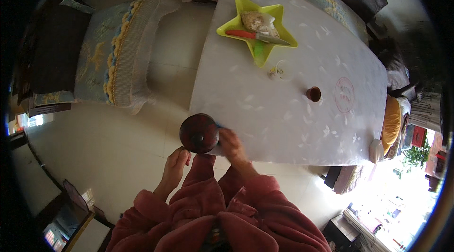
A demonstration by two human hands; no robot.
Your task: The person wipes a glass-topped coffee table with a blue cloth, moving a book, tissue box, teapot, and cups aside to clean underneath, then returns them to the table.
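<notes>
A dark reddish, round lidded pot or canister point(199, 133) with a black knob is at the table's near left corner. My left hand point(178, 158) is at its lower left rim with the fingers curled; the grip is partly hidden. My right hand point(230, 142), slightly blurred, is beside its right side, next to a small blue thing point(220, 125). Whether either hand bears its weight cannot be told. Farther back, a yellow-green star-shaped tray point(260, 58) holds a red-handled knife point(244, 34) and a clear plastic bag of pale brown food point(256, 21).
A patterned cover lies over the table point(269, 117). On it stand a small brown cup point(313, 94) and a clear round container point(283, 71) with small bits inside. A white container point(376, 151) is at the right edge. A fabric-covered sofa seat point(103, 53) is at the left.
</notes>
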